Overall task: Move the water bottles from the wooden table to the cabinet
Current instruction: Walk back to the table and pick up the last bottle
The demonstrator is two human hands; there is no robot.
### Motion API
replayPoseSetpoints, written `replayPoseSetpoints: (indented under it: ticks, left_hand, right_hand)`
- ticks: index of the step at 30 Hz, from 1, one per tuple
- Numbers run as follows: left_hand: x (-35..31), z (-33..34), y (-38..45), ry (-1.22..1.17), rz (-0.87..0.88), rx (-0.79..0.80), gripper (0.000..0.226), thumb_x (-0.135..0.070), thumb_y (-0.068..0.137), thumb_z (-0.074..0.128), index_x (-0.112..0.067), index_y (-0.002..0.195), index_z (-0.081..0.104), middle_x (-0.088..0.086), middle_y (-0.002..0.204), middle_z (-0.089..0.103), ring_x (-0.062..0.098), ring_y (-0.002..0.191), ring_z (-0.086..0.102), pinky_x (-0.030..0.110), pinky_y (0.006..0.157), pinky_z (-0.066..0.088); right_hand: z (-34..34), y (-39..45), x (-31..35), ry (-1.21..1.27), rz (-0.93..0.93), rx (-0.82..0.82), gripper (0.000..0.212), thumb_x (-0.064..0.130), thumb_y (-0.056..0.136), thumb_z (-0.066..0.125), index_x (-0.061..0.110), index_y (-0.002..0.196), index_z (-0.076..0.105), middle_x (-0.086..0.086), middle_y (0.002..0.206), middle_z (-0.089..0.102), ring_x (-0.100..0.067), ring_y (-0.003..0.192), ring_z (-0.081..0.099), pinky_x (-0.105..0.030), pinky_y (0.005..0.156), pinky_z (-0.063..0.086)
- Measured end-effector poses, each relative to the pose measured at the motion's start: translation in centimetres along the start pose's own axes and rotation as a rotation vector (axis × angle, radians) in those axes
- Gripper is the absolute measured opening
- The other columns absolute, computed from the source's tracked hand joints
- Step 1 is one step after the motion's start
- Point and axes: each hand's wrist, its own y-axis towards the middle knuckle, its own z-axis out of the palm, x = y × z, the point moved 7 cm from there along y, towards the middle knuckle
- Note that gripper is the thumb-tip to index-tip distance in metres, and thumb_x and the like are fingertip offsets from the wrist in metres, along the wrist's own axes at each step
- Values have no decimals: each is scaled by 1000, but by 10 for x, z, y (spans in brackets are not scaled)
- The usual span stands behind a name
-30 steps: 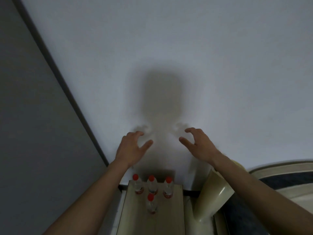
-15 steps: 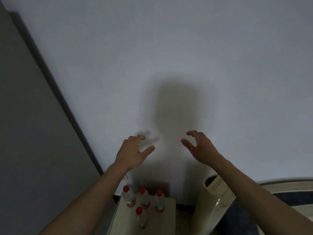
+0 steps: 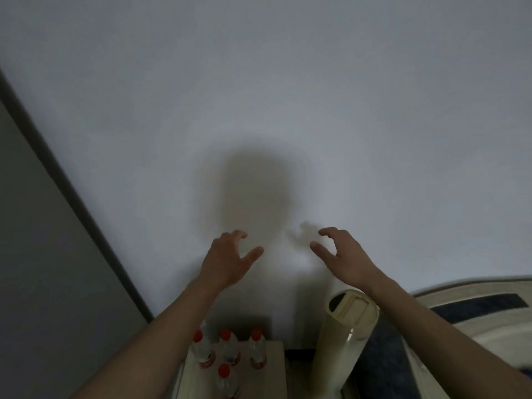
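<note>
So far nothing is in your grasp — going left to right, a grey panel [image 3: 43,254] slants along the left edge, then your left hand [image 3: 227,260] hangs raised before the white wall [image 3: 288,82], fingers loosely curled round nothing. Below it, four red-capped water bottles [image 3: 227,348] stand upright on the wooden table [image 3: 275,370]: three in a row near the wall, one in front, close together. Your right hand [image 3: 345,257] mirrors the left, equally empty, well above the bottles. Under its wrist leans a cream cylinder [image 3: 342,341], just beside the table's right edge; a patterned rug [image 3: 475,309] lies further right.

By my judgement, you are at the reach stage, with no bottle moved yet. Next, lower both hands and close on the outer bottles. Room is tight — the table is narrow, the wall sits close behind, and the cylinder crowds the right side. The cabinet is not in view.
</note>
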Motion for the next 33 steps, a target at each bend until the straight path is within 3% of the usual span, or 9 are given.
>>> replayPoseSetpoints:
  ticks: [6,10,15,17,22,25,29,33]
  left_hand:
    - [-29,16,9,-71,199,71,67,-68,86,55,-23,134,54,6,135,56,25,124,51,39,104,44]
    - [-43,35,-2,-87,344,168,65,-66,88,54,-25,138,50,0,141,51,21,131,45,39,104,44]
    - [-66,57,-27,-97,468,304,67,-68,88,52,-27,141,46,0,144,47,21,131,42,39,100,45]
    - [-87,63,-46,-120,529,346,66,-67,89,52,-28,141,46,0,144,47,20,130,43,38,98,46]
    - [-156,75,-103,-167,735,427,63,-67,89,51,-31,141,44,-3,143,48,19,127,45,42,100,48]
    - [-198,85,-145,-157,845,490,64,-65,92,50,-28,143,44,0,142,48,21,127,45,42,102,47]
    - [-249,103,-206,-114,962,566,63,-65,90,52,-26,140,47,4,139,50,24,125,47,41,101,46]
    - [-288,120,-283,-96,1062,624,56,-59,91,55,-23,134,51,6,133,53,26,120,51,42,96,48]
  right_hand:
    - [-22,-48,-2,-56,150,-123,58,58,92,48,24,138,44,-4,143,47,-12,98,52,-30,95,43]
    - [-20,-92,3,-103,287,-210,56,53,94,49,21,141,43,-6,146,44,-10,95,51,-31,95,43]
    - [-17,-157,14,-175,419,-310,58,54,93,51,21,140,45,-8,144,45,-20,117,53,-34,101,42]
    - [-23,-190,15,-206,467,-345,58,52,93,53,19,140,46,-9,142,47,-21,119,52,-33,100,42]
    - [-55,-285,9,-234,648,-512,54,53,93,53,21,136,46,-5,133,51,-18,100,57,-29,87,42]
    - [-71,-346,7,-233,741,-620,52,56,91,51,22,131,48,-5,131,52,-21,113,53,-30,90,41]
    - [-81,-430,10,-235,855,-715,52,53,93,53,24,137,45,-5,140,47,-20,116,52,-31,93,42]
    - [-86,-525,14,-225,975,-771,57,57,92,51,26,138,44,-6,145,45,-24,124,50,-40,101,46]
